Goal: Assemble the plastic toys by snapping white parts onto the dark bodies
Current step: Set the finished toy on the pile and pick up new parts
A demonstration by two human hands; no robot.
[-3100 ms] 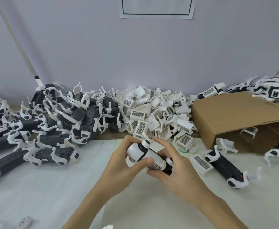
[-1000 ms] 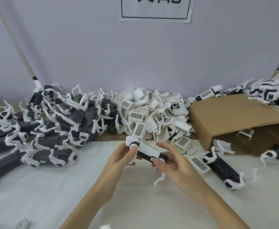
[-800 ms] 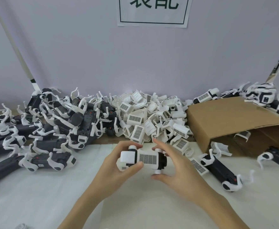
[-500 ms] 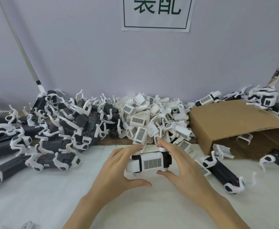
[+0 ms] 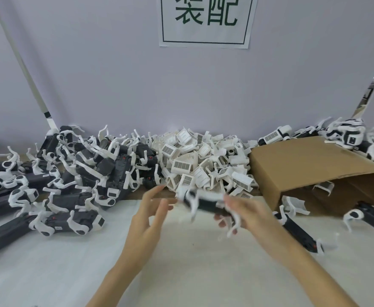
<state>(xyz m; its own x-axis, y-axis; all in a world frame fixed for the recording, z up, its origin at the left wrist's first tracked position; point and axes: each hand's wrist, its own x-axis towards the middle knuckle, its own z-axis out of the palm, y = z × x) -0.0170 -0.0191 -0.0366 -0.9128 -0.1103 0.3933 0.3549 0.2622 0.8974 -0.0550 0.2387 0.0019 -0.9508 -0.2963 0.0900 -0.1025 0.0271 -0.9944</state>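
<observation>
Crosswise, the blurred toy [image 5: 206, 201] lies long axis left-right, gripped by the right hand [image 5: 245, 212]; the left hand [image 5: 150, 213] is spread loose.

Two large dark green Chinese characters, 装配, are printed on a white paper sign [image 5: 206, 21] fixed to the pale wall [image 5: 115, 74]; the characters are enclosed by a thin dark rectangular border, and the top of the sign is cut off by the edge of the view. Dark gridded patches are seen on many of the loose white parts [image 5: 181, 166] heaped against the wall, but no letters or numbers can be read on them.
</observation>
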